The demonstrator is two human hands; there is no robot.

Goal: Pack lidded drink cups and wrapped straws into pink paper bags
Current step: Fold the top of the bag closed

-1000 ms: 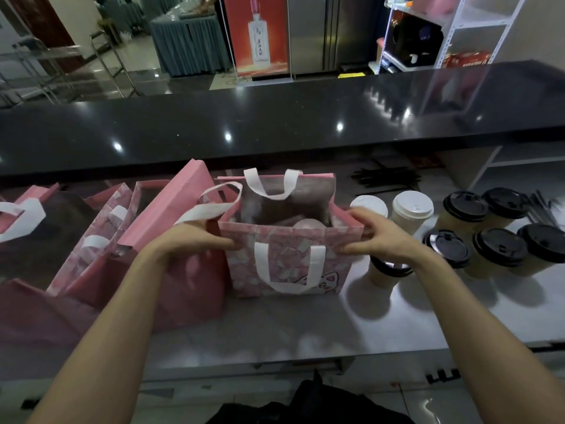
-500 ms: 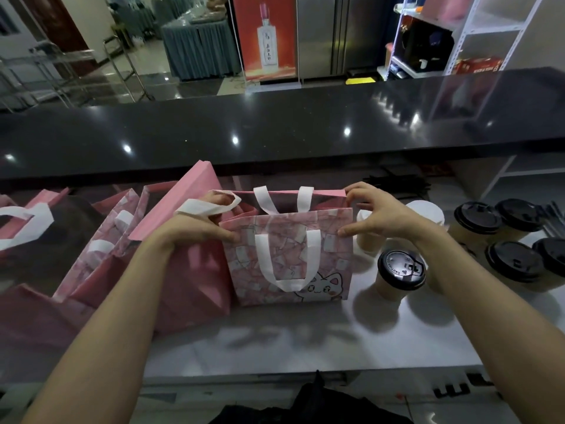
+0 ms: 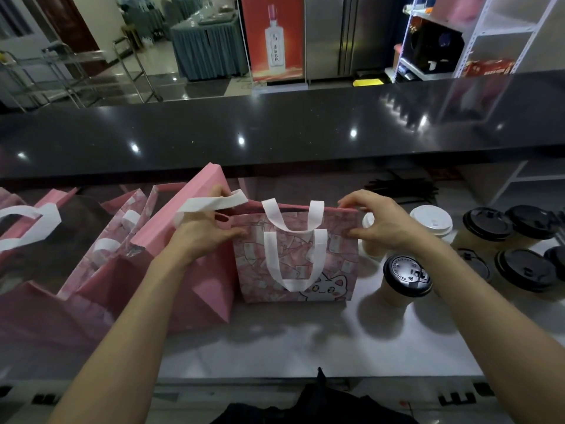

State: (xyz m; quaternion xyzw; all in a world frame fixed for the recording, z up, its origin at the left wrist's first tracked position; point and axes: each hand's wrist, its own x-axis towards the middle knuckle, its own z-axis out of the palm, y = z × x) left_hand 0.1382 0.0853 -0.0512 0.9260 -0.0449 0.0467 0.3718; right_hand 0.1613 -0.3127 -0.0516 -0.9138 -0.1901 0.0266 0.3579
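The bag stands upright on the counter, its top edges pressed together. The left hand pinches its left top corner; the right hand pinches its right top corner. Right of the bag stand black-lidded cups and white-lidded cups; left of it, more pink bags.

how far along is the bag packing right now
Done: several pink bags stand at the left, contents hidden. In hand: the left hand and right hand pinch the cat-print bag shut at its top edge. Left: loose lidded cups remain on the counter at the right.
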